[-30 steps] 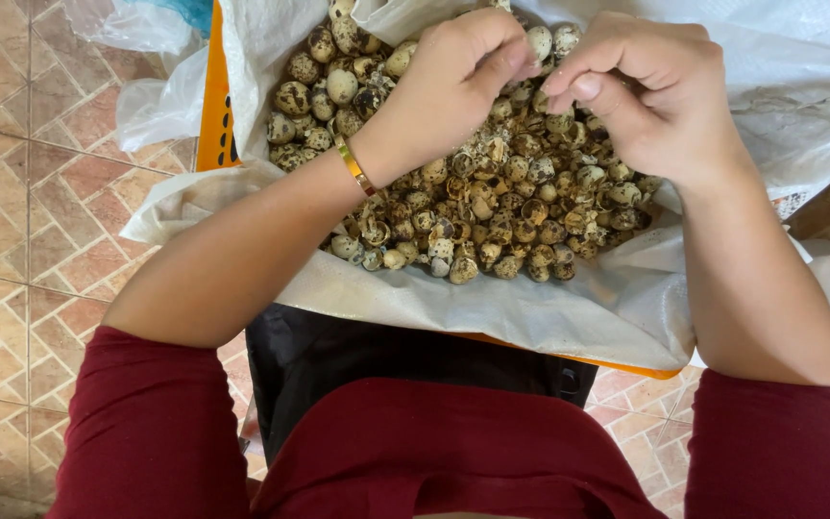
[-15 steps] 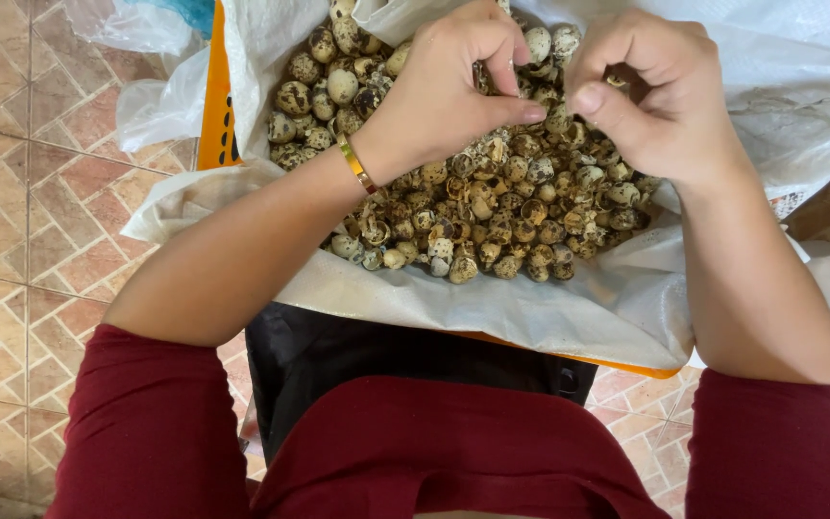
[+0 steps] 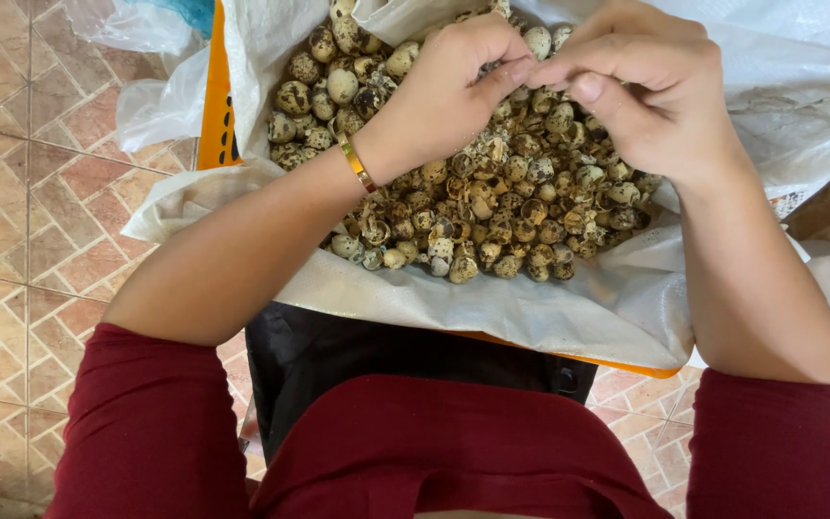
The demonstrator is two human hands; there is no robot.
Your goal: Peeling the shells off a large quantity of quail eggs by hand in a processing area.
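Looking down from the head camera, a heap of small speckled quail eggs (image 3: 473, 192) fills a white woven sack (image 3: 492, 308) that lines an orange crate (image 3: 215, 115), the whole lot sitting at about twelve o'clock from the person's lap. Both hands meet above the far side of the heap, fingertips nearly touching. The left hand (image 3: 449, 82), wearing a thin gold bangle (image 3: 358, 165) at the wrist, has its fingers curled narrow with the thumb pressed toward the forefinger; the right hand (image 3: 641, 86) is likewise pinched close, thumb tip against the bent fingers. Something small seems nipped between the two sets of fingertips (too hidden by the fingers to tell whether it is an egg or a bit of shell). Dark red sleeves (image 3: 146, 423) cover the upper arms at five and seven o'clock, and a black garment (image 3: 338, 346) lies just under the sack's near edge. A clear plastic bag (image 3: 146, 96) lies on the tiled floor (image 3: 21, 240) at ten o'clock from the heap.
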